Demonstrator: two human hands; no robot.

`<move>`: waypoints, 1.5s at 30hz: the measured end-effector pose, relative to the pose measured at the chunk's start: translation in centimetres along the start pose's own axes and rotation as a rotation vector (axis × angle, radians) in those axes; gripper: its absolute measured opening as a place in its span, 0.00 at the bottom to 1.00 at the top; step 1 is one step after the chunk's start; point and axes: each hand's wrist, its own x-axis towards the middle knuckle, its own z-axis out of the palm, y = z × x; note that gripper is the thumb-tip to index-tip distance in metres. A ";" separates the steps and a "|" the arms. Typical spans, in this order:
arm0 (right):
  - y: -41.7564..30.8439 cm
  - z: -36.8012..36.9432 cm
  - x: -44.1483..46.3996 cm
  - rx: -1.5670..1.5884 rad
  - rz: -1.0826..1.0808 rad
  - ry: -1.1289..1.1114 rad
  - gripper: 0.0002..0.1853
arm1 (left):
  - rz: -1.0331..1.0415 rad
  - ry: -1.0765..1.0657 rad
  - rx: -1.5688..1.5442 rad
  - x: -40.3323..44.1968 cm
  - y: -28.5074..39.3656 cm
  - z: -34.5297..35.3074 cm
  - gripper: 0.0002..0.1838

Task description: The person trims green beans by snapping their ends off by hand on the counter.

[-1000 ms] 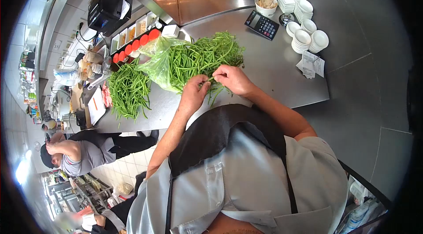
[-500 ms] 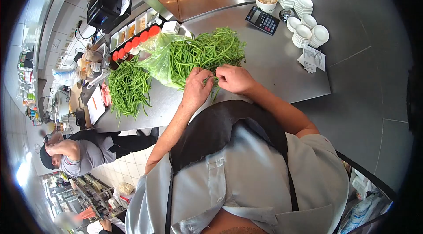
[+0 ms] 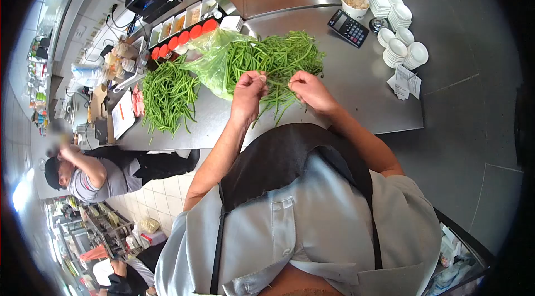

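A large heap of green beans (image 3: 273, 55) lies on the steel table, partly in a light green plastic bag (image 3: 214, 67). To the left is a second pile of green beans (image 3: 170, 95). At the near edge of the large heap, my left hand (image 3: 249, 93) pinches one end of a green bean. My right hand (image 3: 312, 91) has its fingers closed at the other end, so the bean stretches between both hands. Some loose beans hang below my hands at the heap's near side.
A calculator (image 3: 348, 28), a tub (image 3: 355, 6), stacked white cups (image 3: 395, 52) and paper slips (image 3: 405, 82) are at the right. Red-lidded jars (image 3: 186, 37) line the back left. A co-worker (image 3: 95, 173) stands at the left; another person is partly visible at the lower left.
My hands have moved apart, with a bean now visible between them. The whole view has shifted, with the table things appearing further right. The co-worker's arm is raised differently.
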 end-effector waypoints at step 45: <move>0.4 -0.5 -1.1 0.479 0.117 -0.156 0.10 | -0.132 -0.101 -0.252 -2.8 0.1 -1.6 0.05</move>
